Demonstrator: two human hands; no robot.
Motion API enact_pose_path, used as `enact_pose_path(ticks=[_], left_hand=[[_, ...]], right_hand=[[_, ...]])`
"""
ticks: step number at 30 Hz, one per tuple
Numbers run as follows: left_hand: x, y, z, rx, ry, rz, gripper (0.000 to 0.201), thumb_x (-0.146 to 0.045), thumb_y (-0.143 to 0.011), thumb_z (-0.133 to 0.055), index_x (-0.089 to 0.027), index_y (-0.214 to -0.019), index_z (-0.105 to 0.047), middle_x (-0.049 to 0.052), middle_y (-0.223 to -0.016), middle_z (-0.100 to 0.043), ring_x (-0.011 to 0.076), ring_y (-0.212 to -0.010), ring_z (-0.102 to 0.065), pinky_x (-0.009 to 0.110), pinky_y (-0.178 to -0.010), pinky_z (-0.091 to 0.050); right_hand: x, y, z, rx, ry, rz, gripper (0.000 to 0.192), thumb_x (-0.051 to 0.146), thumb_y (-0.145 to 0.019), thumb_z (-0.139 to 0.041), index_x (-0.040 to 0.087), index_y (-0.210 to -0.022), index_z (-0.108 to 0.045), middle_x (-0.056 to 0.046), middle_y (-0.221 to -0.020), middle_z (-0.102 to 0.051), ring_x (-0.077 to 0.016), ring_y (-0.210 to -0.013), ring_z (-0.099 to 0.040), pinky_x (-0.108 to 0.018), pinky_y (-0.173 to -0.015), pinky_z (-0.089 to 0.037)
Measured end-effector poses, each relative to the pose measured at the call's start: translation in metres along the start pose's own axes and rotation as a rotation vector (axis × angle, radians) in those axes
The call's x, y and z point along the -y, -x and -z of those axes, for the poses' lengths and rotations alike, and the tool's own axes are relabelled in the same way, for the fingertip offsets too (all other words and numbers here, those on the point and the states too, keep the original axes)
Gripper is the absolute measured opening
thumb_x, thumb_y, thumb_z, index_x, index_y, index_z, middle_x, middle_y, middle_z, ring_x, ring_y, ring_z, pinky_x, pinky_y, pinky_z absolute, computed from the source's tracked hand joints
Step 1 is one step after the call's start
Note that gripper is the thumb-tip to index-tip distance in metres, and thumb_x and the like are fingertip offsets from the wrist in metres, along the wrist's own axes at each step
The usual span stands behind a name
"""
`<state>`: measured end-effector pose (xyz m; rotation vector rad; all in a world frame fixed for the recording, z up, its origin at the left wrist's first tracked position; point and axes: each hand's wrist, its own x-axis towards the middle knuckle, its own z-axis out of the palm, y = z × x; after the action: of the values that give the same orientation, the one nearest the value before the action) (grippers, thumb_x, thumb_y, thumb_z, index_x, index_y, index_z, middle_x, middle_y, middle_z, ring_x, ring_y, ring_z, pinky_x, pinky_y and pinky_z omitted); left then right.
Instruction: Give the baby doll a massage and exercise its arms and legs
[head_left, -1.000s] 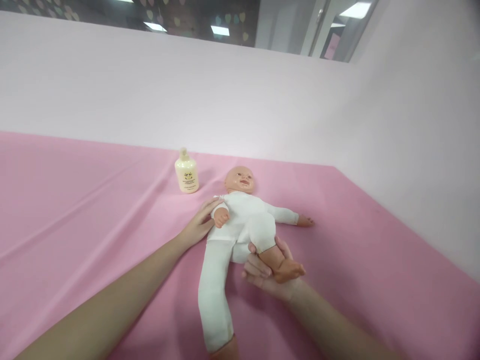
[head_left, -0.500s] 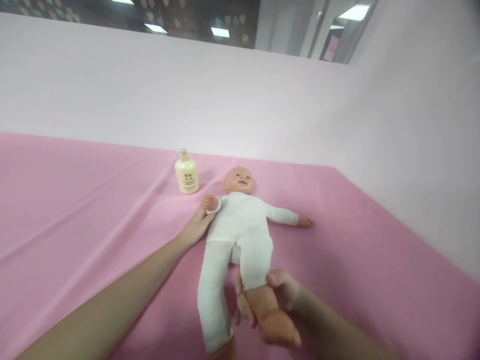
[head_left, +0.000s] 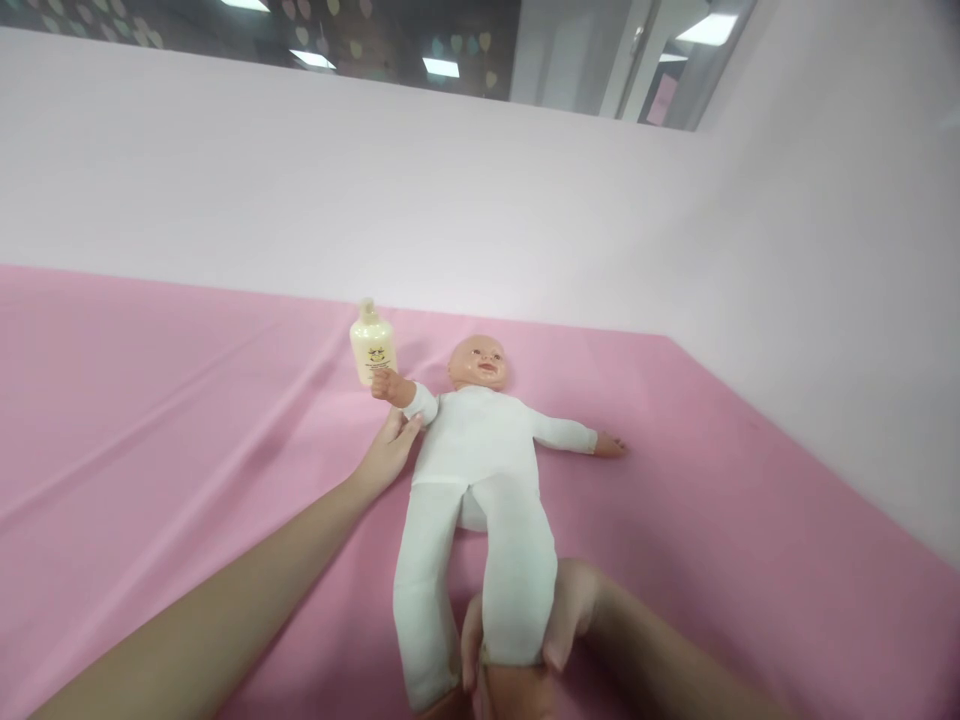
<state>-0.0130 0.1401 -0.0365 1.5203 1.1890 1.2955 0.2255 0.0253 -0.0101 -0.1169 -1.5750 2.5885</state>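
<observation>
Since the earlier frame the plastic baby doll in a white cloth suit (head_left: 480, 450) is lying with its near leg stretched out straight and its arm lifted toward the cream lotion bottle (head_left: 371, 345). The right hand (head_left: 559, 620) is wrapping thumb and fingers around that leg's ankle; the left hand (head_left: 388, 452) is pressing its closed fingertips beneath the raised arm, on the pink cloth (head_left: 150, 400)

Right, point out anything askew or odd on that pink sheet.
Nothing spilled or damaged. The bottle stands upright. Only the doll lies unevenly: one arm raised toward the bottle by the left hand, and the right hand grips its lower leg.
</observation>
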Motion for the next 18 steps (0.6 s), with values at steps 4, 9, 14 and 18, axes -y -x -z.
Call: enact_pose_path(ticks=[4, 9, 14, 18], left_hand=[[-0.013, 0.004, 0.0, 0.144, -0.111, -0.15, 0.046, -0.041, -0.088, -0.051, -0.019, -0.129, -0.05, 0.01, -0.139, -0.045, 0.0252, -0.129, -0.043, 0.038, -0.105, -0.04], [-0.014, 0.004, 0.005, 0.242, -0.224, -0.284, 0.045, -0.032, -0.089, -0.049, -0.028, -0.133, -0.05, 0.004, -0.149, -0.033, 0.0223, -0.139, -0.029, 0.038, -0.114, -0.029], [-0.007, 0.003, 0.006, 0.22, -0.193, -0.259, 0.049, -0.034, -0.088, -0.052, -0.028, -0.136, -0.045, 0.004, -0.149, -0.034, 0.0223, -0.138, -0.031, 0.035, -0.107, -0.038], [-0.008, 0.002, 0.003, 0.181, -0.185, -0.246, 0.051, -0.039, -0.088, -0.052, -0.027, -0.137, -0.043, 0.005, -0.147, -0.038, 0.0224, -0.136, -0.035, 0.035, -0.107, -0.037]], right_hand=[[-0.011, -0.005, 0.001, -0.115, -0.328, 0.188, 0.067, 0.063, -0.056, -0.068, 0.013, -0.099, -0.056, -0.007, -0.074, -0.067, -0.02, -0.068, -0.063, -0.037, -0.078, -0.047], [0.001, -0.008, -0.004, -0.459, -0.407, 0.409, 0.057, 0.065, -0.076, -0.05, 0.013, -0.096, -0.058, -0.001, -0.061, -0.056, -0.0145, -0.06, -0.053, -0.036, -0.079, -0.044], [0.004, -0.009, -0.002, -0.464, -0.427, 0.423, 0.057, 0.064, -0.08, -0.047, 0.011, -0.099, -0.059, -0.001, -0.061, -0.055, -0.0137, -0.059, -0.05, -0.035, -0.077, -0.043], [-0.004, -0.008, 0.001, -0.354, -0.392, 0.418, 0.06, 0.064, -0.078, -0.05, 0.01, -0.103, -0.058, -0.003, -0.063, -0.06, -0.016, -0.061, -0.055, -0.038, -0.078, -0.046]])
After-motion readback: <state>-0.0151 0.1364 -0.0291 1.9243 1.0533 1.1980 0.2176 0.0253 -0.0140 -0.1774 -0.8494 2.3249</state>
